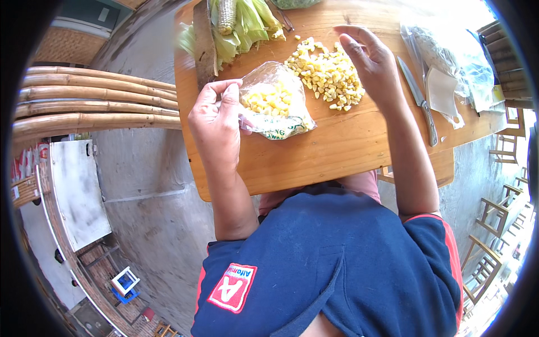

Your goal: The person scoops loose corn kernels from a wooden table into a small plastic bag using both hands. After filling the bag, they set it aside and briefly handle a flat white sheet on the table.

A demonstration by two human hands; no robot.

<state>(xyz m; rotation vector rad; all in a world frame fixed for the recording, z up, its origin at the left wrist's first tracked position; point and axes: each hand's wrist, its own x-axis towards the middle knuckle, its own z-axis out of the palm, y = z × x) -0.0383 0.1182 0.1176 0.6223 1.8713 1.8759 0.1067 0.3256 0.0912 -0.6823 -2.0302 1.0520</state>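
Note:
My left hand [219, 113] pinches the rim of a clear plastic bag [290, 126] between thumb and fingers. Yellow corn kernels [267, 101] fill part of the bag, which rests on the wooden table [337, 147] and bears green writing. Right of the bag lies a loose heap of corn kernels [332, 78]. Over the heap's right edge my right hand [366, 57] is raised, fingers apart, with nothing seen in it. A bare corn cob [226, 17] and green corn husks [248, 33] lie at the far left of the table.
A knife [419, 101] lies on the right side, beside plastic bags [450, 54] and a white piece [441, 90]. A flat brown strip [205, 46] crosses the table's left edge. Bamboo poles [101, 101] run up to that edge. Wooden stools [482, 269] stand at the far right.

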